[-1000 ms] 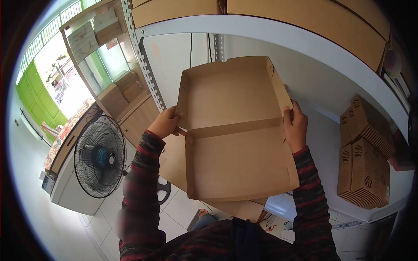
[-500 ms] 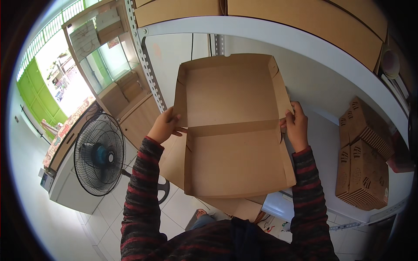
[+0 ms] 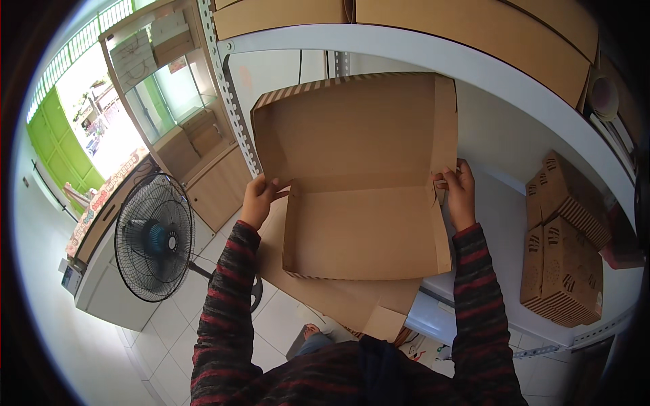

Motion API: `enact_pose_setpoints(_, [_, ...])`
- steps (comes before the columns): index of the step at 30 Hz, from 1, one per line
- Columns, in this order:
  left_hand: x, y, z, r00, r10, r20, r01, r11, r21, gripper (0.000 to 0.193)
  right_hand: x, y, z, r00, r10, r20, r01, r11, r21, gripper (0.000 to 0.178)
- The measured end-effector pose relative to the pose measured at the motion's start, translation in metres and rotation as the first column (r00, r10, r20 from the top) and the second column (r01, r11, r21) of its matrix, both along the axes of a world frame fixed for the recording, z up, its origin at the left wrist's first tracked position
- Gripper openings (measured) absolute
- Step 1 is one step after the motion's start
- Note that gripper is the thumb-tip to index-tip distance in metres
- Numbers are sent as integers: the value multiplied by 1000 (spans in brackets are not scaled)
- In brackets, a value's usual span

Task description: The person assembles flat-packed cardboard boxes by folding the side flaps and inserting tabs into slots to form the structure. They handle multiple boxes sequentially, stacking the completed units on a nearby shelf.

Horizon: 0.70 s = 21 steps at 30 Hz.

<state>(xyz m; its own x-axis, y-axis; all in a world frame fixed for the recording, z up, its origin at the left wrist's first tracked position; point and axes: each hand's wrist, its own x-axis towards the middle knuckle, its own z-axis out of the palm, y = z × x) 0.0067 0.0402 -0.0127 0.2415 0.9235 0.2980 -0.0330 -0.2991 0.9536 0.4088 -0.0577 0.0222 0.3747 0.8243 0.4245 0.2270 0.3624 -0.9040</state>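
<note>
I view, remotely, the box point(image 3: 359, 233) between left hand point(image 3: 257, 201) and right hand point(image 3: 461, 197); fan point(image 3: 154, 237) to its left, cabinet point(image 3: 215, 196) beyond the fan; stacked cartons point(image 3: 565, 264) to its right; shelf point(image 3: 406, 39) beyond, bearing other boxes point(image 3: 467, 34)

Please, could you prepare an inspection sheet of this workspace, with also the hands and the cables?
Surface: brown cardboard below the box.
Job's things: box open, lid raised; no contents seen inside.
Clutter: brown stacks at right; blue bin low, near the cardboard.
Hands: left hand grips the box's left side, right hand its right side.
Cables: thin dark line on the wall, possibly a cord.
Surroundings: fan and cabinet at left, shelf ahead.
</note>
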Motion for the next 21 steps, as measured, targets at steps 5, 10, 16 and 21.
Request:
enact_pose_setpoints(5, [-1,0,-9,998,-5,57,7,1000,-25,26,-5,-2,3,983,71,-170,-82,995,-61,18])
enact_pose_setpoints(10, [6,-2,-15,996,1,92,1,1000,-23,25,-3,-3,-2,982,7,-188,-33,991,-133,23])
enact_pose_setpoints(16, [9,3,-33,992,-14,125,9,999,44,25,4,1,-11,997,-72,41,78,982,-170,31])
enact_pose_setpoints(21, [11,6,-52,995,42,94,-52,993,107,22,9,1,-22,970,-112,215,137,985,-105,27])
